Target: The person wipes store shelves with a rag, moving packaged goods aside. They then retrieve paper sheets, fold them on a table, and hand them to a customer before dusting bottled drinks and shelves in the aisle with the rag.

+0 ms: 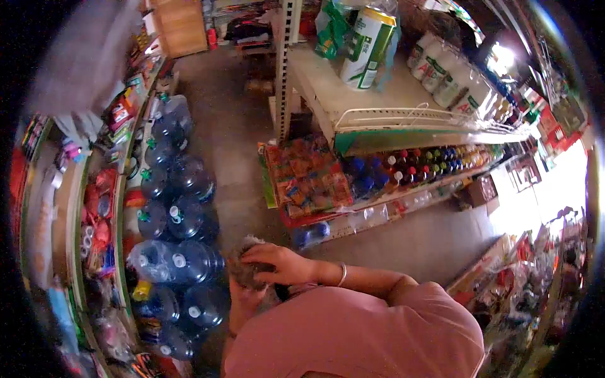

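In front of my pink-shirted body [353,334], a fuzzy grey-brown bundle [251,274], perhaps a rag, is held between my two hands. My right hand [277,261] comes in from the right, a pale bracelet on its wrist, with its fingers curled over the top of the bundle. My left hand [244,301] is below and against the bundle; its fingers are mostly hidden. The bundle's exact kind is too blurred to make out.
Large blue water jugs [189,220] line the floor at left, beside crowded shelves [94,214]. Ahead stand a shelf unit [315,82] with a green-white can [368,49], an orange-red stack of packages [305,179], and rows of bottles [435,162]. Bagged goods [523,283] are at right.
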Demonstrator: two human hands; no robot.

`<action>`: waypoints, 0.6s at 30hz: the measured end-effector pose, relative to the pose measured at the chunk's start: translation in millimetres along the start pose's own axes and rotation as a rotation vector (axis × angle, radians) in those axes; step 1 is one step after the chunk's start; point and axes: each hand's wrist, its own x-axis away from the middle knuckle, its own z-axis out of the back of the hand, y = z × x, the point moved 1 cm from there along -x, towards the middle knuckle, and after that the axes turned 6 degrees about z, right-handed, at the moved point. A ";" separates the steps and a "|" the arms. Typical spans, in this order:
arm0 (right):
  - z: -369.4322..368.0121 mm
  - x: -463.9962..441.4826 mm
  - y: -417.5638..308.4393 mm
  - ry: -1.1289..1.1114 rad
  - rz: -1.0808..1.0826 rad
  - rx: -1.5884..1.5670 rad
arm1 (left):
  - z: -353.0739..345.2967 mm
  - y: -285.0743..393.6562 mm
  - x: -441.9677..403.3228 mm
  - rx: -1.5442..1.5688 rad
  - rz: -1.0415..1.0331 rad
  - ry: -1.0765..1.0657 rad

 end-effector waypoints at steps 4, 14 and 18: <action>6.5 3.6 -14.7 0.152 -0.085 0.165 | 8.3 27.8 -11.9 -0.111 0.108 -0.006; 87.1 39.7 -16.9 0.427 -0.165 0.323 | -30.3 42.8 -95.3 -0.324 0.158 -0.045; 67.4 20.8 18.5 0.273 0.034 0.479 | -42.7 29.6 -113.5 -0.356 0.201 0.017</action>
